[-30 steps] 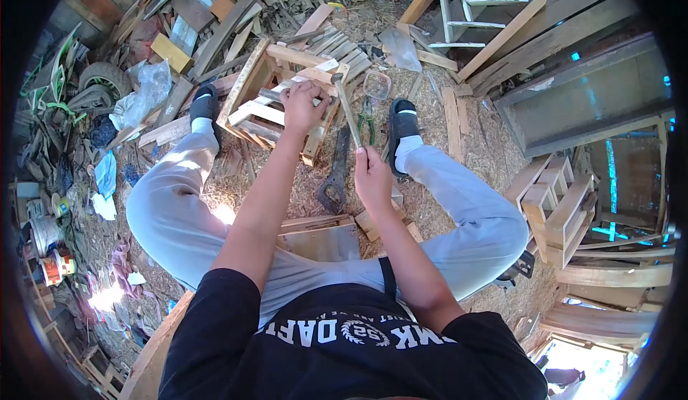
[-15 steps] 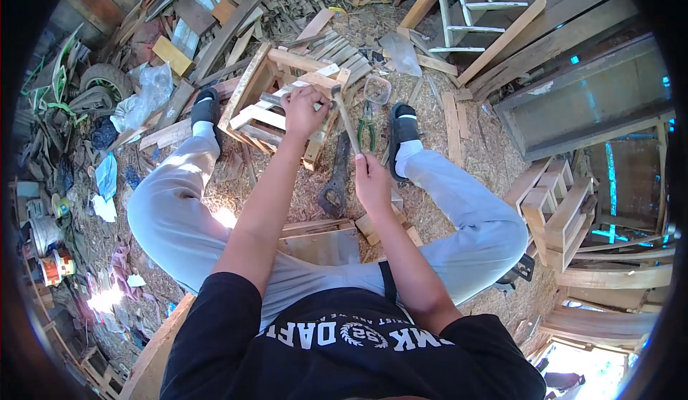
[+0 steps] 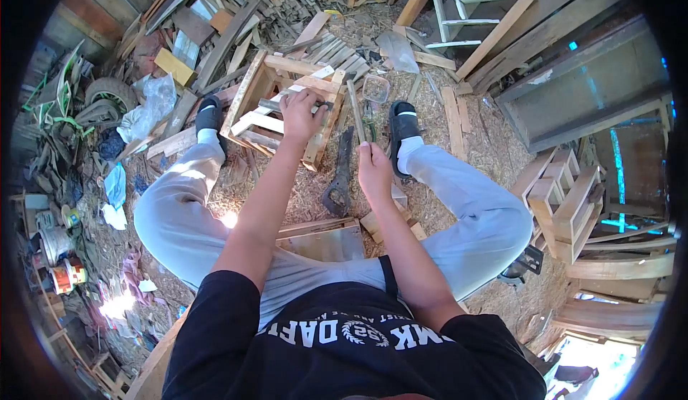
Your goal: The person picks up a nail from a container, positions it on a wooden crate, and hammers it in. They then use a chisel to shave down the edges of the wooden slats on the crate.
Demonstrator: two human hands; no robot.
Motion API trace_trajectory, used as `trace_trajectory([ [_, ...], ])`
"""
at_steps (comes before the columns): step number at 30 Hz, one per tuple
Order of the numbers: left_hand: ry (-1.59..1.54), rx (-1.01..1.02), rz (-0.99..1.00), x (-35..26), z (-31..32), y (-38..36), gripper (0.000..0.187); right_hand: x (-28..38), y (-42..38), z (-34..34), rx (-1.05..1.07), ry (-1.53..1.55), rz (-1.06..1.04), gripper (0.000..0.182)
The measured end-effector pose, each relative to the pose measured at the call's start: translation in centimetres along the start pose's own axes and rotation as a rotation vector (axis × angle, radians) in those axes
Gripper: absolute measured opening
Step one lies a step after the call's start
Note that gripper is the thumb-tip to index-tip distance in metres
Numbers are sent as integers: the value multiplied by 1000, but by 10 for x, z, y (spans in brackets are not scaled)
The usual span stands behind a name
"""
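My left hand (image 3: 302, 117) is closed around a grey bar-shaped metal thing (image 3: 269, 104), which sticks out on both sides of the fist over a slatted wooden crate (image 3: 247, 96). Its exact kind is covered by my fingers. To the right, my right hand (image 3: 374, 170) grips a hammer by its wooden handle (image 3: 356, 112). The hammer's top end is raised beside the crate's right corner, its head barely showing. Under and beside the handle, green-handled pliers (image 3: 370, 129) lie on the ground. A handsaw (image 3: 338, 188) lies between crate and right hand.
My sandalled feet (image 3: 208, 117) flank the crate. A clear plastic tub (image 3: 376, 89) sits beyond the pliers. Scrap wood (image 3: 236, 41) is heaped at the back left. Small wooden crates (image 3: 566, 203) stand at the right. A wooden box (image 3: 322, 244) lies before my lap.
The hammer has swung up and slightly right, away from the left hand, so its head no longer shows clearly beside the fist. My left hand keeps its hold on the crate's near side.
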State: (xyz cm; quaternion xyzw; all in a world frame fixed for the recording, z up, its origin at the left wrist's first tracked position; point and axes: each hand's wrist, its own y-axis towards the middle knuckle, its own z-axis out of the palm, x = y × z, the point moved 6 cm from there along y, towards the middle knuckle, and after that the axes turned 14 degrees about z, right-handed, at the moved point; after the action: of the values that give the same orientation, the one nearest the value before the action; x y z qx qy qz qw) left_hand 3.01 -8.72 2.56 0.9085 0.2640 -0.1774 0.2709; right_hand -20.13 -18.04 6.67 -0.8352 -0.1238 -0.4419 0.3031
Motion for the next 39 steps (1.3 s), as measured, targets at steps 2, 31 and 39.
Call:
trace_trajectory([
  [2, 0, 19, 80, 0, -2, -3, 27, -3, 4, 2, 18, 6, 30, 40],
  [31, 215, 521, 551, 21, -7, -20, 112, -9, 0, 12, 141, -124, 27, 41],
  [39, 132, 529, 615, 27, -13, -18, 139, 0, 0, 11, 148, -210, 5, 40],
])
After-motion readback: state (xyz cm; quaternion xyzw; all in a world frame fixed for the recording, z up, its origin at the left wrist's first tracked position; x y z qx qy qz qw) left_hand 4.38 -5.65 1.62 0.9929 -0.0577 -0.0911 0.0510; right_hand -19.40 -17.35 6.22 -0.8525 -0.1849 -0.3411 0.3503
